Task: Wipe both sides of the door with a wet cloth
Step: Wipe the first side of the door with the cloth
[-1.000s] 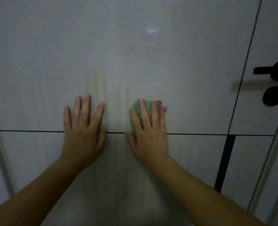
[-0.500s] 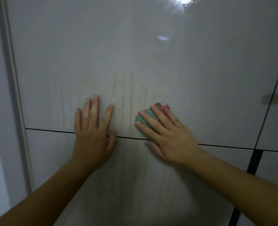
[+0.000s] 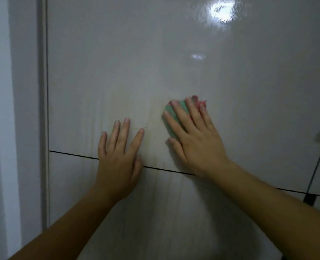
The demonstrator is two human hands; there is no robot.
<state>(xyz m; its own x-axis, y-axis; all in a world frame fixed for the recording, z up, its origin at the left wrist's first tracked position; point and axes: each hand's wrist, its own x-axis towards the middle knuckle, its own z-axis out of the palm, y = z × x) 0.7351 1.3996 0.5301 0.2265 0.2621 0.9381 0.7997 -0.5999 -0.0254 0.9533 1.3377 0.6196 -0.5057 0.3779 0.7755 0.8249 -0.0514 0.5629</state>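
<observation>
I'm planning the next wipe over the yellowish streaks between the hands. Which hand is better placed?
Right. The right hand presses the green cloth flat against the door, right beside the streaks; the left hand rests bare on the panel, probably bracing.

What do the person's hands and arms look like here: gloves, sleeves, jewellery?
Nothing worn. Left hand and right hand are bare: no gloves, rings or visible markings, nails short. Left forearm and right forearm are bare to the frame edge: no sleeve, watch or band in view.
</observation>
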